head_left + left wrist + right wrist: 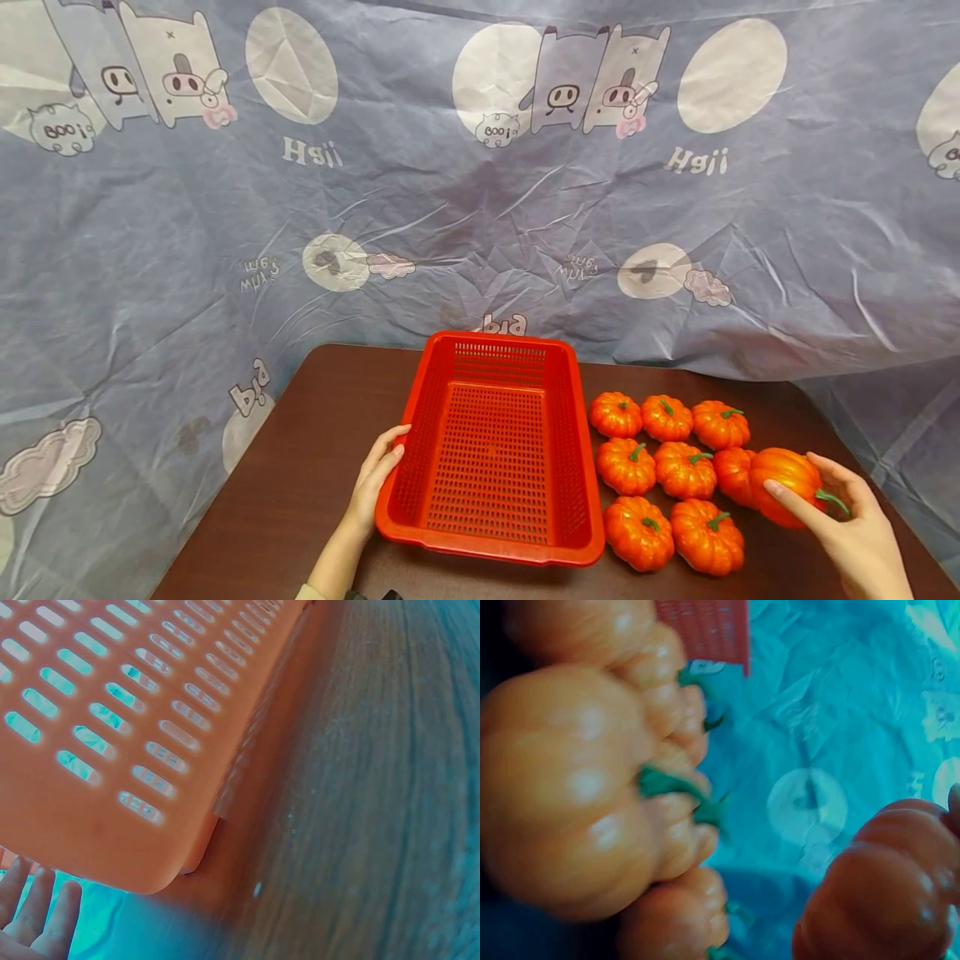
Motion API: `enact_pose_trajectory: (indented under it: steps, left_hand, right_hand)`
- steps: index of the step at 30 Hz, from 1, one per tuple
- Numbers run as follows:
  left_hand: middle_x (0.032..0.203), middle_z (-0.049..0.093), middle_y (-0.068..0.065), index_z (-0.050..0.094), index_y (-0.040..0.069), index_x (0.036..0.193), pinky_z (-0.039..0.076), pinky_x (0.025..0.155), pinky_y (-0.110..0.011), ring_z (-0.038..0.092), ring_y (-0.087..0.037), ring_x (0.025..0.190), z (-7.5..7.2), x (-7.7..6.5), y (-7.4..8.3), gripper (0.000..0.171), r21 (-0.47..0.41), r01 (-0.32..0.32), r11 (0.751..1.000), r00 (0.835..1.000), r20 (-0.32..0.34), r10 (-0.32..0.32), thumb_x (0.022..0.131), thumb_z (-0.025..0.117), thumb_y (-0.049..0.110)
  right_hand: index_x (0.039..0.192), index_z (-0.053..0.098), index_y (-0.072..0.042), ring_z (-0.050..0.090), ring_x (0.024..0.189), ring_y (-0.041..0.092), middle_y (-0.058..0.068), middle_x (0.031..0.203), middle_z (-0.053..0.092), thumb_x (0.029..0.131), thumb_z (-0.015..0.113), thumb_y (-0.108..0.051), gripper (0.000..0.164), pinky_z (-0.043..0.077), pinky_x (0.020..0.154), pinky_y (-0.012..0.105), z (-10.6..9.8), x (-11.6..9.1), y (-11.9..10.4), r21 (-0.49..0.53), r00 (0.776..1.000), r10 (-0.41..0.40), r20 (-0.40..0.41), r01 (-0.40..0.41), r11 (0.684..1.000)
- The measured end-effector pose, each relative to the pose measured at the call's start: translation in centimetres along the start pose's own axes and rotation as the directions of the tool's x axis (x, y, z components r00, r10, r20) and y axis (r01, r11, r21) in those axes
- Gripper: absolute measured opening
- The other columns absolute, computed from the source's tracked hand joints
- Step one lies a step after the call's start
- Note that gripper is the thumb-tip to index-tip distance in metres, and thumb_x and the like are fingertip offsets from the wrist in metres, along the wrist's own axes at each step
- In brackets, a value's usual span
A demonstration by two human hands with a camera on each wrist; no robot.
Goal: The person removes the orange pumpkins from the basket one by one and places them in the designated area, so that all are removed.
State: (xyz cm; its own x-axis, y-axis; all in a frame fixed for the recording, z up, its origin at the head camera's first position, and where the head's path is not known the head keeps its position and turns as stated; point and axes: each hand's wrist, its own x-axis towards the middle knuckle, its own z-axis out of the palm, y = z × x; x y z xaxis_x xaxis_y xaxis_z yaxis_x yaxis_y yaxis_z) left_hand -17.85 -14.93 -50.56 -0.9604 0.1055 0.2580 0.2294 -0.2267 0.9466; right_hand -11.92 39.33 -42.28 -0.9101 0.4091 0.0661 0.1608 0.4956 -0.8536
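A red plastic basket [489, 546] with slotted walls stands on the table. At its left rim is my left hand [372, 483], fingertips touching the edge; in the left wrist view its fairly straight fingers [56, 919] show beside the basket [97, 847]. On the far right, my right hand [855, 521] holds an orange toy pumpkin [783, 479] with a green stem, thumb on the near side and fingers around the far side. The right wrist view shows this held pumpkin [881, 889] at the lower right. It partly covers another pumpkin [733, 473] behind it.
Several more orange pumpkins [686, 471] lie in rough rows just right of the basket. The dark brown table [300, 450] has rounded far corners. A grey-blue patterned sheet [480, 217] hangs behind and around it. Small black objects [392, 595] show at the bottom edge.
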Motion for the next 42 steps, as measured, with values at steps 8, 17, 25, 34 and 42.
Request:
enact_pose_trajectory:
  steps: [8, 17, 25, 34, 42]
  left_hand:
    - [0.126, 0.040, -0.031, 0.038, 0.002, 0.135, 0.048, 0.083, -0.039, 0.052, -0.034, 0.105, 0.1, -0.1, 0.0, 0.038, -0.006, 0.002, 1.000, 1.000, 0.001, -0.002, 0.100, 0.037, 0.015]
    - [0.126, 0.039, -0.031, 0.037, 0.002, 0.136, 0.048, 0.084, -0.043, 0.051, -0.036, 0.105, 0.1, 0.0, 0.0, 0.038, -0.013, -0.004, 1.000, 1.000, 0.009, 0.004, 0.101, 0.037, 0.016]
    - [0.126, 0.040, -0.030, 0.037, 0.001, 0.136, 0.048, 0.084, -0.042, 0.051, -0.035, 0.106, 0.1, 0.0, 0.0, 0.038, -0.008, -0.002, 1.000, 1.000, 0.006, 0.002, 0.100, 0.037, 0.016]
    - [0.127, 0.041, -0.028, 0.038, 0.002, 0.136, 0.048, 0.085, -0.040, 0.050, -0.037, 0.106, 0.1, 0.0, 0.1, 0.038, 0.000, 0.000, 1.000, 1.000, 0.009, 0.000, 0.101, 0.036, 0.016]
    - [0.136, 0.038, -0.023, 0.037, 0.003, 0.138, 0.044, 0.089, -0.030, 0.047, -0.026, 0.112, -0.5, -0.1, 0.5, 0.040, 0.111, 0.003, 0.994, 0.999, 0.045, -0.008, 0.103, 0.032, 0.020]
  right_hand:
    - [0.146, 0.030, -0.036, 0.034, 0.077, -0.017, -0.036, 0.095, 0.037, 0.078, 0.072, -0.047, 0.081, 0.036, 0.058, 0.014, -0.5, 0.0, 3.2, -0.146, 0.986, 0.167, 0.001, -0.165, 0.975]
    - [0.149, 0.016, -0.007, 0.051, 0.098, 0.025, 0.031, 0.139, 0.029, 0.080, 0.065, -0.056, 0.098, 0.042, 0.073, 0.035, -0.2, 0.8, 5.4, -0.344, 0.942, 0.293, 0.165, -0.224, 0.912]
    - [0.147, 0.011, 0.002, 0.041, 0.110, 0.044, 0.036, 0.138, 0.023, 0.082, 0.064, -0.055, 0.101, 0.040, 0.077, 0.042, 0.3, 1.5, 6.0, -0.352, 0.902, 0.280, 0.328, -0.159, 0.923]
    - [0.145, 0.013, 0.003, 0.033, 0.116, 0.051, 0.038, 0.139, 0.015, 0.082, 0.061, -0.058, 0.100, 0.038, 0.084, 0.055, 0.8, 1.9, 6.1, -0.381, 0.893, 0.275, 0.356, -0.130, 0.915]
    - [0.141, 0.017, 0.009, 0.020, 0.113, 0.062, 0.044, 0.132, 0.016, 0.088, 0.053, -0.055, 0.091, 0.027, 0.086, 0.066, 0.6, 1.8, 5.6, -0.445, 0.903, 0.152, 0.402, 0.048, 0.894]
